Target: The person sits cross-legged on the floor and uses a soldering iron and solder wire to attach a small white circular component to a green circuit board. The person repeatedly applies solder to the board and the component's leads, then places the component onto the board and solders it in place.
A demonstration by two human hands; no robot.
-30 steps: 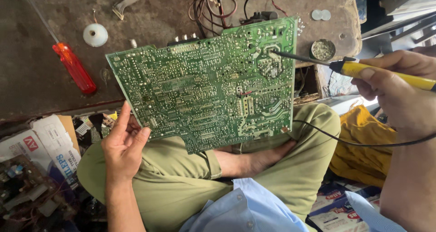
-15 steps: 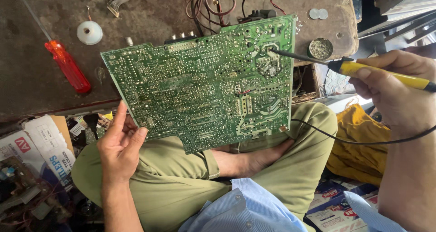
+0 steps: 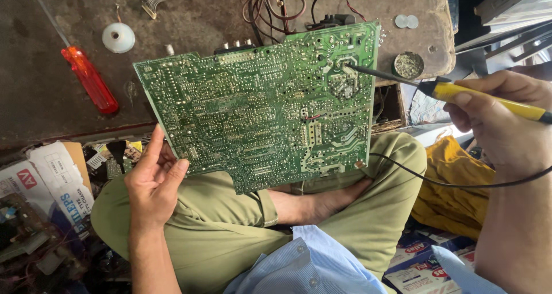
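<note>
A large green circuit board (image 3: 259,104), solder side up, leans over my lap. My left hand (image 3: 154,182) steadies its lower left edge, thumb behind, fingers along the front. My right hand (image 3: 500,124) grips a yellow-handled soldering iron (image 3: 489,98). The iron's dark tip touches a solder joint near the board's upper right corner. A black cord (image 3: 460,182) runs from the iron across my right knee.
A red-handled screwdriver (image 3: 89,78) and a white spool (image 3: 118,37) lie on the dark worktop (image 3: 52,104) beyond the board. A small round tin (image 3: 409,64) sits at the right. Tangled wires (image 3: 276,3) are behind the board. Boxes, papers and a yellow cloth (image 3: 454,184) crowd the floor.
The view has shifted slightly. The board, my left hand and the soldering iron keep their positions relative to each other, with the tip still on the same area.
</note>
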